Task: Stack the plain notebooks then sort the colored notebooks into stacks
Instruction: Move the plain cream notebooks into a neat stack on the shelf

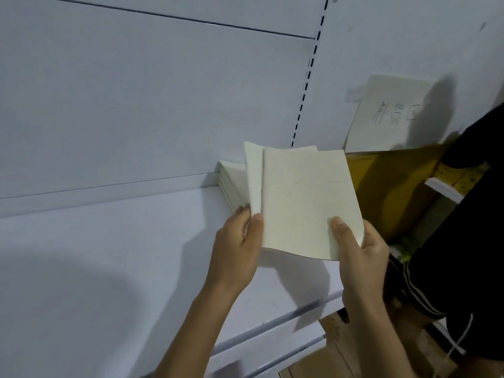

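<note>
The stack of plain notebooks [230, 184] at the back of the white shelf [109, 255] is largely hidden behind two held notebooks [305, 197], the rear one showing only a strip. Handwriting on the taped paper sign [390, 113] is blurred, half-shadowed and unreadable. Covers are cream and unmarked. Above the shelf, the left hand [237, 241] pinches their left edge and the right hand [360, 257] grips the lower right corner.

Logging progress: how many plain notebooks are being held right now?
2: the front notebook in the right hand, the rear notebook in the left hand. Others may hide behind them.
</note>
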Demonstrator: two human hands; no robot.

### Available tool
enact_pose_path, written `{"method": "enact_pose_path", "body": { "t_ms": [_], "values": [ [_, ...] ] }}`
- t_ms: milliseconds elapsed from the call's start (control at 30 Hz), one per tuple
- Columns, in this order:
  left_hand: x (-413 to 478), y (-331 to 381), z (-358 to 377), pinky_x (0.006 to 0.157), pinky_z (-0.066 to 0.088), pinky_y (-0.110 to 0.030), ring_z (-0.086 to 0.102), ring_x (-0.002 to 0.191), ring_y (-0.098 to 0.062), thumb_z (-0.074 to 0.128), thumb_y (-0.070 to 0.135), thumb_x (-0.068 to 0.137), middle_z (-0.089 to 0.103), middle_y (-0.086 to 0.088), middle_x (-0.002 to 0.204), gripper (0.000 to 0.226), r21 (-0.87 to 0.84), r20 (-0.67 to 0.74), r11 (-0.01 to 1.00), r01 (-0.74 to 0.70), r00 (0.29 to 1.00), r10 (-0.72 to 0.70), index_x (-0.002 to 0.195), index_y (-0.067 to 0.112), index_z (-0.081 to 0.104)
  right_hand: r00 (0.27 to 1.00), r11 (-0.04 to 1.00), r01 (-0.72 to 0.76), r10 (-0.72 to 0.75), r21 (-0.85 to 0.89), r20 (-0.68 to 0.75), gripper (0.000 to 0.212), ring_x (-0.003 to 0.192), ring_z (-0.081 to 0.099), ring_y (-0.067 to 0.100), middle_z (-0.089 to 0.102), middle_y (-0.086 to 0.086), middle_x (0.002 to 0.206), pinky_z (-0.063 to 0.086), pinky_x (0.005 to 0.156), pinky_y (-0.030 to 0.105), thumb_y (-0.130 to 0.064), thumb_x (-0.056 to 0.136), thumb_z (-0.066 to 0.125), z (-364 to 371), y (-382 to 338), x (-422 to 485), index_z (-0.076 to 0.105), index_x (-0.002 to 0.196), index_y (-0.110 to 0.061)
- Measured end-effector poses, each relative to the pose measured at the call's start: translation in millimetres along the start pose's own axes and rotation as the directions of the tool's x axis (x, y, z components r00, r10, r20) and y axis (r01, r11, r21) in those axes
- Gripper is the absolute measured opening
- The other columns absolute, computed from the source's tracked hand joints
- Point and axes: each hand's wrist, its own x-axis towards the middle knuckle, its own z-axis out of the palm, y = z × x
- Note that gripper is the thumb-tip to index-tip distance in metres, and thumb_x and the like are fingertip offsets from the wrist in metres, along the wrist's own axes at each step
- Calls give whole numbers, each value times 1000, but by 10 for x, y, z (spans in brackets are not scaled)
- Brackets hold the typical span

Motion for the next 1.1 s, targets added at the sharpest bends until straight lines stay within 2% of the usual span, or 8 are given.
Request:
{"method": "enact_pose_path", "body": {
  "t_ms": [67, 133, 200, 367, 533, 700, 933, 1100],
  "values": [
    [133, -67, 138, 87, 44, -20, 54, 107, -3, 36, 26, 101, 61, 5, 118, 27, 28, -61, 999, 29, 998, -27, 115, 22, 58, 997, 1000, 6, -8, 24, 79, 5, 84, 64, -1, 64, -15, 92, 49, 56, 12, -29, 90, 60, 30, 24, 245, 58, 95, -30],
    [239, -68, 258, 112, 26, -27, 30, 138, -10, 35, 26, 101, 36, 4, 149, 39, 73, -161, 995, 69, 985, -57, 140, 23, 42, 989, 999, 7, -13, 44, 145, 10, 85, 64, 2, 64, -14, 95, 50, 58, 13, -30, 91, 60, 67, 91, 459, 58, 100, -27],
    [319, -38, 370, 109, 10, -15, 13, 144, -7, 34, 23, 102, 21, 4, 156, 44, 115, -245, 989, 97, 967, -66, 146, 19, 31, 980, 999, 16, -25, 48, 198, 13, 87, 63, 4, 64, -13, 97, 50, 61, 15, -30, 91, 60, 99, 144, 634, 59, 103, -24],
    [557, -162, 510, 107, 4, -14, 5, 145, -8, 33, 21, 103, 16, -1, 157, 46, 118, -361, 982, 148, 927, -97, 147, 11, 28, 949, 999, 36, -41, 23, 312, 4, 86, 63, 2, 66, -13, 94, 52, 69, 23, -27, 91, 61, 257, 303, 993, 60, 94, -28],
    [687, -430, 574, 108, 8, -13, 13, 143, -7, 35, 21, 102, 15, 5, 158, 53, 125, -449, 967, 223, 881, -146, 150, 20, 14, 899, 910, 180, 2, -372, 438, 41, 105, 58, 25, 64, 2, 110, 48, 88, 42, -45, 89, 55, 451, 615, 1161, 59, 115, -13],
    [656, -541, 601, 97, 15, 4, 18, 135, 12, 44, 83, 69, 13, 30, 146, 101, 91, -385, 987, 129, 919, -84, 148, 28, 13, 822, 973, 12, 122, -231, 556, 31, 98, 60, 15, 64, -6, 104, 44, 68, 24, -33, 94, 55, 464, 749, 1296, 57, 118, -15],
    [691, -655, 513, 111, 34, -33, 30, 135, 4, 79, 64, 44, 29, 22, 150, 124, 120, -328, 979, 165, 937, -118, 148, 38, 16, 695, 966, -81, 232, -247, 680, 81, 134, 42, 18, 45, -5, 145, 36, 110, 45, -65, 78, 53, 685, 734, 1398, 36, 145, -22],
    [707, -634, 467, 81, 32, 6, 33, 110, 32, 71, 66, 48, 25, 48, 128, 116, 116, -263, 981, 154, 957, -119, 144, 46, 11, 579, 963, -205, 263, -174, 772, 81, 136, 38, 12, 40, -15, 146, 31, 113, 42, -64, 81, 59, 533, 739, 1483, 29, 148, -29]
  ]
}}
